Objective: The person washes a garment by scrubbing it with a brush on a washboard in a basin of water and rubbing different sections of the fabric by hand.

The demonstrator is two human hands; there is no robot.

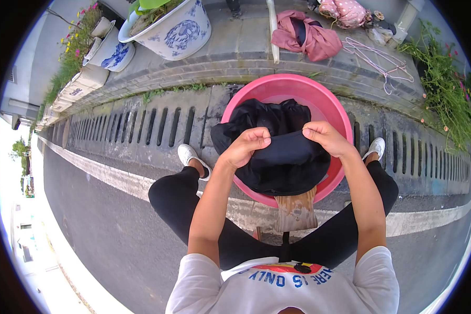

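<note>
A black cloth garment (pixel 282 162) is bunched over a pink basin (pixel 336 112), part of it hanging past the left rim. My left hand (pixel 247 145) pinches the garment's edge between thumb and fingers. Opposite it, my right hand (pixel 325 138) grips the same edge, so a strip of cloth is stretched between the two hands. Under the garment, a wooden washboard (pixel 296 211) leans out over the basin's near rim; its upper part is covered by the cloth. Some liquid shows at the back of the basin.
The basin stands on a slotted drain cover (pixel 162 125). Behind it, a raised kerb carries a pink garment (pixel 311 39), wire hangers (pixel 377 60) and a blue-and-white flowerpot (pixel 175 31). Flowering plants (pixel 447 83) hang at the right. My legs straddle the basin.
</note>
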